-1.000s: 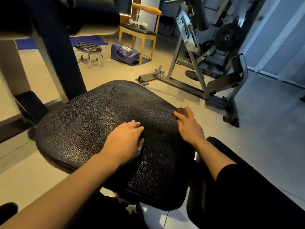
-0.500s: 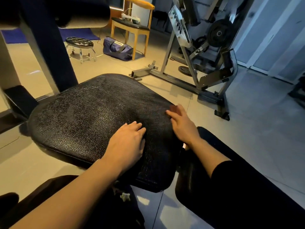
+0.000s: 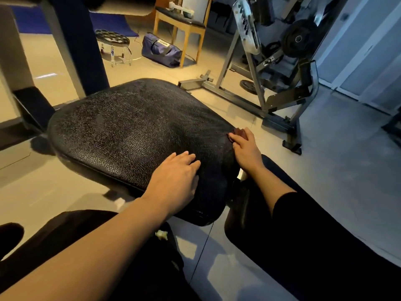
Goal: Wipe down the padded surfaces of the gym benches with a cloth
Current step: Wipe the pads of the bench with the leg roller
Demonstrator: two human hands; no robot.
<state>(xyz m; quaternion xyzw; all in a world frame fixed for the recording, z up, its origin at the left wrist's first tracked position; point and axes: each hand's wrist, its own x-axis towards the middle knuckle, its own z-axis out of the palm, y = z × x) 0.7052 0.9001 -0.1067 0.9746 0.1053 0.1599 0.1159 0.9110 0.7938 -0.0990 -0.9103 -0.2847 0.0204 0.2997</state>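
While left hand (image 3: pixel 175 179) lies flat, fingers straight, on black bench pad (image 3: pixel 121 131), right hand (image 3: pixel 245 146) presses dark cloth (image 3: pixel 238 132) at pad's right edge, bare floor (image 3: pixel 336 148) beyond.

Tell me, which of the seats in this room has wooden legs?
The chair at the back, beside the blue bag. The small round stool stands on shiny metal legs, and the big padded bench seat has none showing.

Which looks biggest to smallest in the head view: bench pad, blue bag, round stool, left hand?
1. Bench pad, by far.
2. Left hand, though nearness to the camera enlarges it.
3. Blue bag and round stool look alike; no ranking.
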